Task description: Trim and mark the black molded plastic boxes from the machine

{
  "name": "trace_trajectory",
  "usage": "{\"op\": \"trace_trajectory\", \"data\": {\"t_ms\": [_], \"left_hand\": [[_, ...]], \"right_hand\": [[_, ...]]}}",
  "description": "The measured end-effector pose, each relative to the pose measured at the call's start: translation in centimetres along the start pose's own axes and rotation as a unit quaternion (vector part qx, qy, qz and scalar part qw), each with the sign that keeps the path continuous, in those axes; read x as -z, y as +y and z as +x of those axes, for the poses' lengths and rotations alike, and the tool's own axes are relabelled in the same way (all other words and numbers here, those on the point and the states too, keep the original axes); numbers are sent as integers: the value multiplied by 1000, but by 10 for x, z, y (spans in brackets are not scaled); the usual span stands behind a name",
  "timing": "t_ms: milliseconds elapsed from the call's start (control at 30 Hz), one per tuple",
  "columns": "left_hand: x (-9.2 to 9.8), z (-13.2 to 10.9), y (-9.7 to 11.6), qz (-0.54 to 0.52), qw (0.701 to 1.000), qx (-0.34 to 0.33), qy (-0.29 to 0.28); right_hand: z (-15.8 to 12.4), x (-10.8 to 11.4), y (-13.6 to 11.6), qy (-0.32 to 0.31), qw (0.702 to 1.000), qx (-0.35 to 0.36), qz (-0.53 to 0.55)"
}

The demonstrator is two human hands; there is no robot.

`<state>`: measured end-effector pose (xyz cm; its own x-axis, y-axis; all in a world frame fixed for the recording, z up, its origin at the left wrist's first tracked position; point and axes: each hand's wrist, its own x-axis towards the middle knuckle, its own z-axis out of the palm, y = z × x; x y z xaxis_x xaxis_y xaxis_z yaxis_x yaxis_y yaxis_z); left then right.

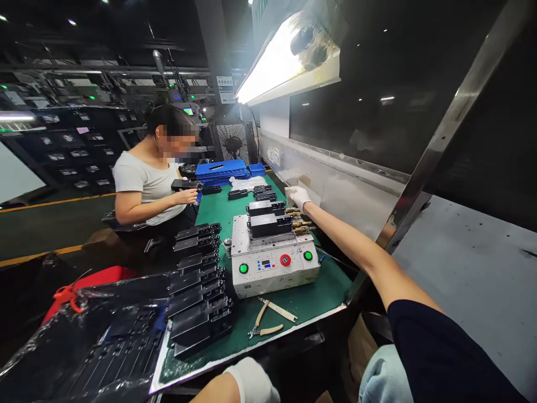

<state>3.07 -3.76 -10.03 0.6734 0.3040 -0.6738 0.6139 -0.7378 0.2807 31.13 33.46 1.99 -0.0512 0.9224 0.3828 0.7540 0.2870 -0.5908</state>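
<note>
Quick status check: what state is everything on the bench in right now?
Lamp: lit.
Fixture: two black parts loaded, display lit.
Pliers: lying on mat, handles apart.
Right hand: gloved, reaching past fixture.
Left hand: gloved, by mat's near edge.

Just in front of the white control box [272, 268], a beige strip [282, 311] bears a short dark mark that reads roughly "A30". The box's blue display [265, 264] shows digits too small to read. So is the print on the white sign [225, 88] far behind it.
</note>
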Motion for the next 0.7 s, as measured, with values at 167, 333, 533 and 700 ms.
{"op": "trace_trajectory", "data": {"t_ms": [167, 333, 533, 700], "left_hand": [[-1, 9, -4, -5, 1000, -21, 14], [12, 3, -7, -16, 999, -32, 27], [37, -3, 5, 27, 999, 7, -38], [42, 3, 15, 12, 999, 1, -47]], "right_hand": [[9, 13, -10, -39, 995, 69, -65], [23, -2, -41, -165, 961, 165, -145], [35, -61, -99, -232, 924, 226, -205], [47, -98, -153, -259, 920, 219, -197]]}}
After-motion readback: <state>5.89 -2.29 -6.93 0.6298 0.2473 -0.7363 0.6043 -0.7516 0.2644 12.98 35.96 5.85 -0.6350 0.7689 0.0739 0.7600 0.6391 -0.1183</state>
